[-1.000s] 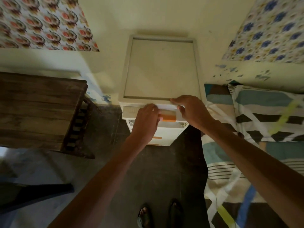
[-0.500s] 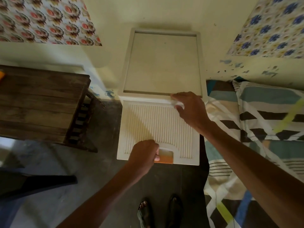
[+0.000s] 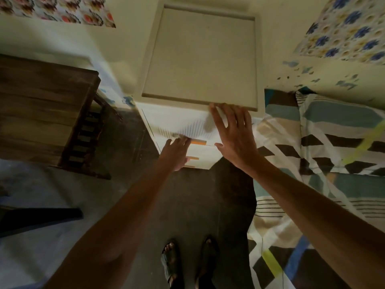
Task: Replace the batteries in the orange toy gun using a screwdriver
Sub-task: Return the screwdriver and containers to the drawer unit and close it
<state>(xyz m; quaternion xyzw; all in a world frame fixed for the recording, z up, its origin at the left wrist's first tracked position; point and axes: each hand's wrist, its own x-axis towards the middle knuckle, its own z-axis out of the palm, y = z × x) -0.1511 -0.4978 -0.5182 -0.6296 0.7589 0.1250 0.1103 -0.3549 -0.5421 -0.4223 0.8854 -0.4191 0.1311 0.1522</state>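
Dark wood of a table (image 3: 41,113) filled nine o'clock. At twelve stood a white plastic cabinet (image 3: 200,53), its top drawer (image 3: 183,124) partly out and blurred. The left hand (image 3: 177,152) touched the drawer front beside the orange handle (image 3: 199,142), fingers fairly straight and gripping nothing. The right hand (image 3: 234,132) lay spread wide on the cabinet's front edge, above the drawer. A fast-shutting drawer could pinch those fingertips, and a hard shove could rock the cabinet. Striped bedding (image 3: 323,147) lay at three o'clock. Neither orange toy gun nor screwdriver showed anywhere.
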